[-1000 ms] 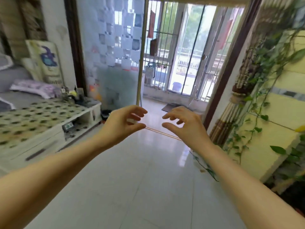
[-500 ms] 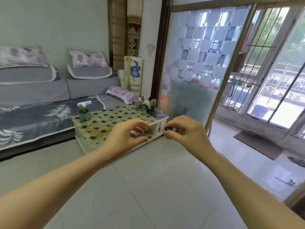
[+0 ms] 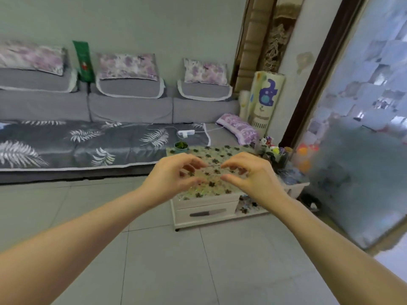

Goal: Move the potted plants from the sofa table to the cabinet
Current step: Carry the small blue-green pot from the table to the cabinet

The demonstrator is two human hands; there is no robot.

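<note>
A small potted plant [image 3: 181,145] in a teal pot stands at the far left corner of the low white sofa table [image 3: 204,203], whose top has a green flower-patterned cover. My left hand [image 3: 174,176] and my right hand [image 3: 251,176] are stretched out in front of me, held in the air over the near part of the table. Both are empty with curved, spread fingers, thumbs and fingertips pointing at each other. The plant lies beyond and above my left hand, well apart from it. No cabinet is in view.
A long grey sofa [image 3: 88,137] with purple cushions runs behind the table. Small bottles and clutter [image 3: 273,150] crowd the table's right end. A frosted glass sliding door [image 3: 361,128] stands at the right. Grey tiled floor [image 3: 176,260] lies between me and the table.
The view has swung left from the balcony door to the sofa, and the table now sits straight ahead and closer. Both hands stay raised, empty and close together.
</note>
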